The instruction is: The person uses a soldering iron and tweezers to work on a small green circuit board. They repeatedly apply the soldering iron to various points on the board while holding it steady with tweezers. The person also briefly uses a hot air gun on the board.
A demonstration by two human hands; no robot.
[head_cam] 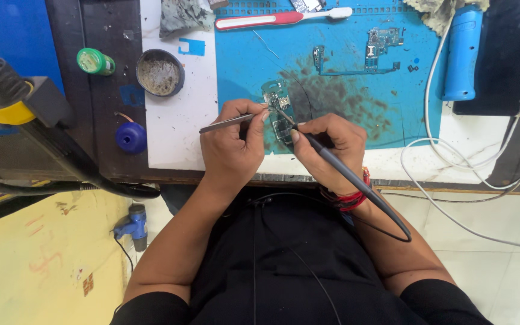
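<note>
Just ahead of both closed grips: circuit board (279,114), L hand (231,144) w/ tweezers (227,123), R hand (331,146) w/ soldering iron (344,171).

The person wears a black top with short sleeves that end above the elbows; both forearms are bare. The fabric is plain, without visible print or pattern. A thin black cord lies against the chest, running down the front of the top from a small loop near the neckline. The left hand (231,143) carries no ring, band or glove. The right hand (331,146) is likewise ungloved. At the right wrist sits a bundle of red thread bangles (351,194), several strands wide, with a darker strand among them.
</note>
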